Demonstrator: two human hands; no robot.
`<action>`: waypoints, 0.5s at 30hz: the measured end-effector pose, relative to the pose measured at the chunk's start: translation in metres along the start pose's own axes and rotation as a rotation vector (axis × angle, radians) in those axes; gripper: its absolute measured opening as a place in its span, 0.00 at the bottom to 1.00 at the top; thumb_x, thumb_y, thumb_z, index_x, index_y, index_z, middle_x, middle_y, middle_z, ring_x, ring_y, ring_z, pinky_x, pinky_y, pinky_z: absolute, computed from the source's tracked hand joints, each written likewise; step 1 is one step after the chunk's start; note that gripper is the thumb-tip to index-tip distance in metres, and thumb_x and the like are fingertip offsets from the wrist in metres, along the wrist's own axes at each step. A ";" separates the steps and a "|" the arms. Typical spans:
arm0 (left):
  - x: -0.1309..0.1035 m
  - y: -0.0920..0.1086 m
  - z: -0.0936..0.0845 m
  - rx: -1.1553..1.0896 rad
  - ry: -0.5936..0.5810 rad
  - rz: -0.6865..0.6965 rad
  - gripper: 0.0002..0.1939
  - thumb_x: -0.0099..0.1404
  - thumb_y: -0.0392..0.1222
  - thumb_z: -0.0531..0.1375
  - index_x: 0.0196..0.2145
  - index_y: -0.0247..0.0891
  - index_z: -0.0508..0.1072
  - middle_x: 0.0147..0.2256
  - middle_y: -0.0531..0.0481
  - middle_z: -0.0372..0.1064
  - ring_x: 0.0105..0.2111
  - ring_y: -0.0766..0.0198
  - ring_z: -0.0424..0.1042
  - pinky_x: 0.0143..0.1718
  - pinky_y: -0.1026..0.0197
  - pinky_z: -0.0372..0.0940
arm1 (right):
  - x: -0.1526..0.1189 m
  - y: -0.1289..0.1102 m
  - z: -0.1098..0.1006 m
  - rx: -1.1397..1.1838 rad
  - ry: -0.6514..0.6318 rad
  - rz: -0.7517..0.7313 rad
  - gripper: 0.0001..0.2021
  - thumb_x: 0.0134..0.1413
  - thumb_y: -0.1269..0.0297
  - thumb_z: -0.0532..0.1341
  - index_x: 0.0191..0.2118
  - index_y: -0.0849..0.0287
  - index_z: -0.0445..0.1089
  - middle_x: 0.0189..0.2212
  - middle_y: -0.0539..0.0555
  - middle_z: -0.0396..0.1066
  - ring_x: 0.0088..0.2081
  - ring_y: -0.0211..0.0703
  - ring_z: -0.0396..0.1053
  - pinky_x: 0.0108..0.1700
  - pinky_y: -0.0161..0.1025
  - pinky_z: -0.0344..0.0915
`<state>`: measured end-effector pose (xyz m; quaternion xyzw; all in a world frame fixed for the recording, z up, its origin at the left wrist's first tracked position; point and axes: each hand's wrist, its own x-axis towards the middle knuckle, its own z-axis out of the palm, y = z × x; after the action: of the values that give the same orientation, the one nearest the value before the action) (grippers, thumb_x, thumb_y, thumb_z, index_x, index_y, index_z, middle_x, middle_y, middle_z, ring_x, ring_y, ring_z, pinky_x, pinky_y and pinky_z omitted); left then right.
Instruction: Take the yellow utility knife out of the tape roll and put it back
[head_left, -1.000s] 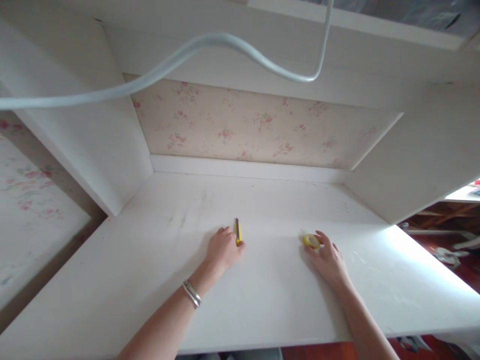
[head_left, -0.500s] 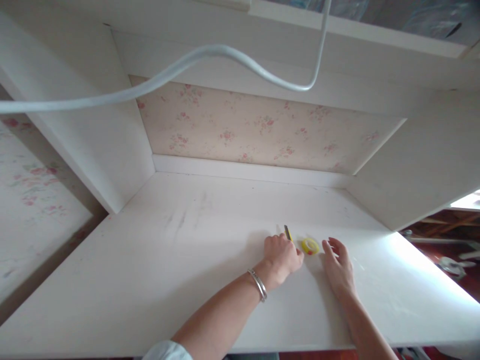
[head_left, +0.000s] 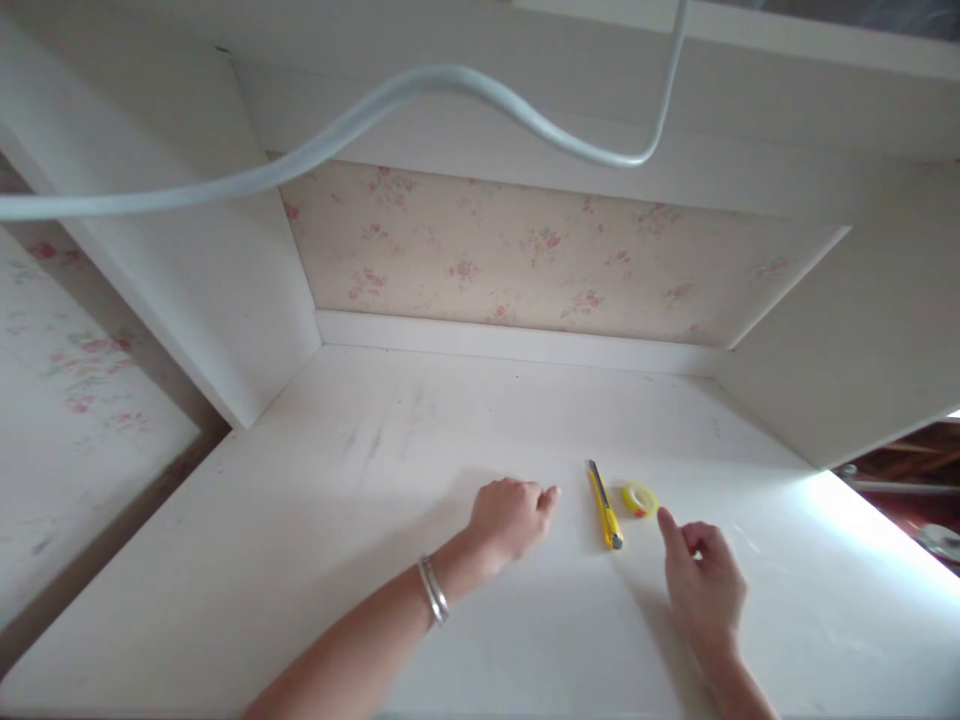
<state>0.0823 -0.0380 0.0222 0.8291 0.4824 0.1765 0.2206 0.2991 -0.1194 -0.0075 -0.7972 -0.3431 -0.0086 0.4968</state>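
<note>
A yellow utility knife point(head_left: 606, 510) lies on the white desktop, its dark blade end pointing away from me. Just right of it is a small roll of yellow tape point(head_left: 639, 499), flat on the surface. My left hand point(head_left: 511, 518), with a silver bangle at the wrist, is left of the knife and apart from it. Its fingers are curled closed, and nothing shows in them. My right hand point(head_left: 705, 585) is close to the tape roll, thumb stretched toward it and apart from the loosely bent fingers. It holds nothing that I can see.
A pale cable point(head_left: 450, 80) hangs across the upper view, close to the camera. White side panels point(head_left: 217, 270) flank the desktop point(head_left: 315, 480), and a floral-papered back wall point(head_left: 510, 250) stands behind it. A shelf point(head_left: 570, 110) overhangs above.
My left hand has let go of the utility knife and moved left, leaving it in full view. My right hand's fingers have curled in. The view has shifted slightly.
</note>
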 end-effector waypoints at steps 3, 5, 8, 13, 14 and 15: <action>-0.019 -0.039 -0.028 -0.157 -0.007 -0.041 0.31 0.66 0.58 0.41 0.19 0.36 0.68 0.17 0.51 0.63 0.20 0.67 0.60 0.23 0.64 0.49 | -0.037 -0.032 0.020 0.120 -0.284 -0.145 0.26 0.47 0.46 0.58 0.16 0.57 0.45 0.16 0.44 0.40 0.20 0.31 0.42 0.23 0.33 0.44; -0.028 -0.056 -0.040 -0.290 0.025 -0.106 0.31 0.65 0.59 0.42 0.16 0.35 0.65 0.14 0.54 0.56 0.18 0.69 0.55 0.21 0.64 0.46 | -0.058 -0.063 0.045 0.255 -0.495 -0.136 0.27 0.50 0.46 0.56 0.16 0.56 0.42 0.16 0.44 0.38 0.20 0.31 0.40 0.22 0.34 0.41; -0.030 -0.070 -0.050 -0.450 0.088 -0.175 0.29 0.65 0.57 0.43 0.17 0.35 0.65 0.15 0.55 0.57 0.19 0.69 0.56 0.21 0.65 0.47 | -0.085 -0.116 0.091 0.399 -0.764 -0.003 0.26 0.53 0.44 0.51 0.16 0.56 0.44 0.15 0.45 0.39 0.20 0.32 0.39 0.21 0.34 0.40; -0.020 -0.084 -0.055 -0.527 0.143 -0.293 0.26 0.65 0.50 0.43 0.25 0.35 0.73 0.25 0.48 0.73 0.27 0.62 0.68 0.27 0.64 0.57 | -0.116 -0.161 0.145 0.676 -0.976 0.108 0.26 0.54 0.42 0.49 0.21 0.62 0.60 0.18 0.49 0.54 0.23 0.34 0.50 0.24 0.33 0.50; -0.018 -0.086 -0.054 -0.524 0.144 -0.306 0.26 0.65 0.50 0.43 0.26 0.35 0.74 0.26 0.47 0.74 0.28 0.61 0.69 0.28 0.64 0.58 | -0.119 -0.162 0.149 0.690 -0.987 0.108 0.26 0.55 0.43 0.49 0.22 0.63 0.62 0.19 0.50 0.56 0.24 0.35 0.52 0.26 0.33 0.52; -0.018 -0.088 -0.053 -0.523 0.143 -0.308 0.26 0.65 0.51 0.43 0.28 0.35 0.75 0.27 0.46 0.74 0.28 0.60 0.70 0.29 0.63 0.59 | -0.121 -0.160 0.151 0.693 -0.998 0.102 0.26 0.55 0.43 0.49 0.23 0.64 0.64 0.20 0.50 0.58 0.25 0.35 0.53 0.27 0.33 0.53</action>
<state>-0.0165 -0.0043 0.0181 0.6467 0.5550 0.3172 0.4161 0.0684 -0.0202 -0.0009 -0.5125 -0.4785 0.5021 0.5063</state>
